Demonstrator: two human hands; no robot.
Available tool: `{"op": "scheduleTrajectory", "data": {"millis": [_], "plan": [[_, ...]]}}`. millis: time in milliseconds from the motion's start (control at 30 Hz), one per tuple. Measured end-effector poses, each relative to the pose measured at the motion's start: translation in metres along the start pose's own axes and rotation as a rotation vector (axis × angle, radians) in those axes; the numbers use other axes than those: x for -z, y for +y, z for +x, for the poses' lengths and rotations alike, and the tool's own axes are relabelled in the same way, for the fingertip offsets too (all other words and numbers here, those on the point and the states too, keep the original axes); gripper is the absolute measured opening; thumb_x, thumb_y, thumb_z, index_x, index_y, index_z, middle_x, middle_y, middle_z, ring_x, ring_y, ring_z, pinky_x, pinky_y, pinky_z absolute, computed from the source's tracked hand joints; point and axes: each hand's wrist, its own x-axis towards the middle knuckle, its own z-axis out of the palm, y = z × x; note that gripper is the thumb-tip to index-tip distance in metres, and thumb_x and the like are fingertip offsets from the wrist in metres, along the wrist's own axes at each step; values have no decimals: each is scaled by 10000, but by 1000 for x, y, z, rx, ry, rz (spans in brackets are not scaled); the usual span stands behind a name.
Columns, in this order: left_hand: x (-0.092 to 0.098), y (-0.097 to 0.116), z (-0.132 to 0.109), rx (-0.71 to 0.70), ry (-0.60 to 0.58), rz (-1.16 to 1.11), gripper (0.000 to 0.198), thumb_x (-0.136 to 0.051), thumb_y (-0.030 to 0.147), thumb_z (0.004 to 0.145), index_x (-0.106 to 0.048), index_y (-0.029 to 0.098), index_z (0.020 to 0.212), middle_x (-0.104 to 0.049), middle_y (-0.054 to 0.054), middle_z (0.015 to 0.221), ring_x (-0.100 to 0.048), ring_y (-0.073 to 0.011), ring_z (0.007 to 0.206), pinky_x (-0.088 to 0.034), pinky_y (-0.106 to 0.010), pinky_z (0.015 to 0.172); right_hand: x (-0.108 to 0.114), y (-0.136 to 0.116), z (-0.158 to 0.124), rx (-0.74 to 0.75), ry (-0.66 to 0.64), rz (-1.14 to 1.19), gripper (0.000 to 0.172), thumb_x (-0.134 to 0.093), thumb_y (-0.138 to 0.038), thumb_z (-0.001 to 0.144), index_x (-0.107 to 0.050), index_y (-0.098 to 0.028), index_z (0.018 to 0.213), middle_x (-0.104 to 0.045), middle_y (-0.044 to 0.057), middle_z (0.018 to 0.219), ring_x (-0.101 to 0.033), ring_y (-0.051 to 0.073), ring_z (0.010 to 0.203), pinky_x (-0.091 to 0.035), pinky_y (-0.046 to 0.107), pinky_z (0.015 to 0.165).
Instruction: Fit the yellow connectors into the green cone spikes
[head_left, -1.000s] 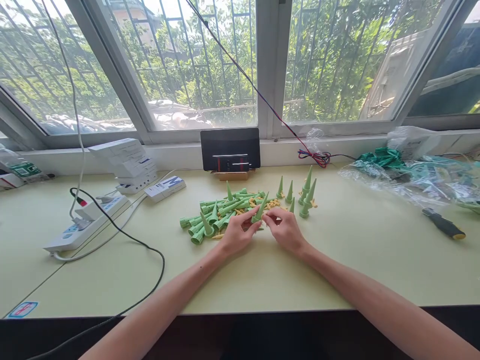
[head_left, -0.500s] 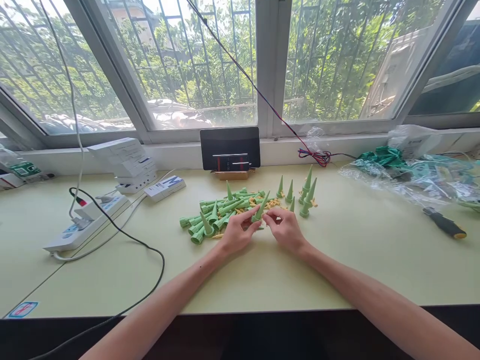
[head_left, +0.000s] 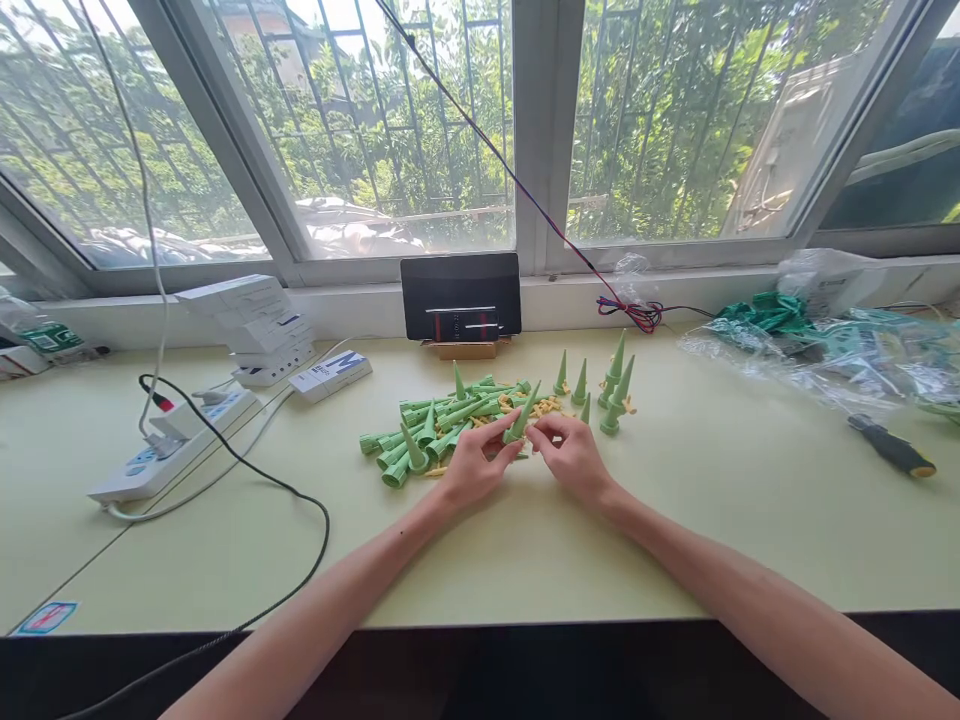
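Note:
My left hand (head_left: 474, 465) is closed on a green plastic plant-watering spike (head_left: 524, 412), which tilts with its tip up and to the right. At the spike's base, the fingers of my right hand (head_left: 574, 455) are pinched together; what lies between them is too small and covered to make out. A pile of loose green spikes (head_left: 457, 412) lies beside and beyond my left hand. Small yellow valve pieces (head_left: 550, 405) are scattered behind the held spike. Past my right hand several spikes stand upright, and the nearest tall spike (head_left: 616, 400) has a yellow valve at its side.
A black tablet (head_left: 460, 285) leans by the window, a phone in front. Left are a power strip (head_left: 176, 440), stacked white boxes (head_left: 255, 325) and a black cable (head_left: 300, 492). Right are clear plastic bags (head_left: 840, 350) and a dark-handled tool (head_left: 892, 445).
Both hands stay almost where they were, with the spike still in my left hand. My right fingers have shifted very slightly at its base.

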Motion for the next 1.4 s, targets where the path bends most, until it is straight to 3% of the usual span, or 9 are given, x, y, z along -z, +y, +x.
{"op": "scheduleTrajectory", "data": {"millis": [133, 267, 433, 633, 800, 1133, 1400], "plan": [[0, -2, 1, 24, -22, -39, 556, -616, 373, 895, -561, 113, 1383, -564, -4, 690, -520, -120, 614, -566, -306, 646, 0, -4, -1, 52, 37, -88, 312, -552, -367, 896, -577, -187, 642, -545, 0, 589, -453, 133, 548, -381, 272, 531], [0, 0, 3, 48, -46, -109, 568, -615, 411, 901, -541, 126, 1387, -584, -20, 726, -547, -128, 622, -528, -269, 577, 3, -5, 1, 197, 38, -207, 270, -539, -344, 926, -587, -193, 707, -566, 10, 638, -470, 140, 581, -391, 277, 566], [2, 10, 5, 44, -178, -193, 378, -565, 411, 942, -663, 121, 1163, -550, -6, 674, -477, -93, 557, -444, -238, 550, 4, -7, 0, 310, 10, -271, 231, -533, -333, 941, -572, -200, 755, -561, 20, 703, -485, 143, 613, -415, 277, 607], [4, 14, 7, 142, -185, -461, 383, -625, 436, 902, -673, 140, 1140, -577, -28, 774, -445, -85, 587, -413, -242, 562, 2, -9, -2, 303, -40, -224, 142, -616, -344, 898, -601, -202, 894, -572, 14, 757, -492, 133, 605, -446, 268, 596], [3, 13, 7, 256, -183, -617, 348, -671, 440, 867, -690, 136, 1033, -536, -7, 715, -447, -86, 587, -389, -229, 540, -1, -8, -4, 330, -46, -242, 117, -569, -313, 935, -596, -199, 943, -565, 20, 773, -509, 139, 643, -451, 262, 610], [3, 13, 7, 272, -217, -603, 294, -654, 437, 883, -638, 145, 913, -553, -17, 763, -448, -86, 606, -399, -228, 557, -2, -6, -5, 350, -28, -220, 105, -548, -283, 951, -578, -200, 895, -543, 14, 760, -519, 137, 644, -459, 255, 577], [3, 9, 9, 278, -83, -512, 305, -632, 451, 893, -623, 154, 963, -572, -8, 770, -483, -69, 542, -430, -220, 515, -3, -1, -3, 261, -29, -182, 138, -578, -298, 929, -621, -189, 1002, -616, 36, 831, -569, 133, 627, -501, 267, 575]]}}
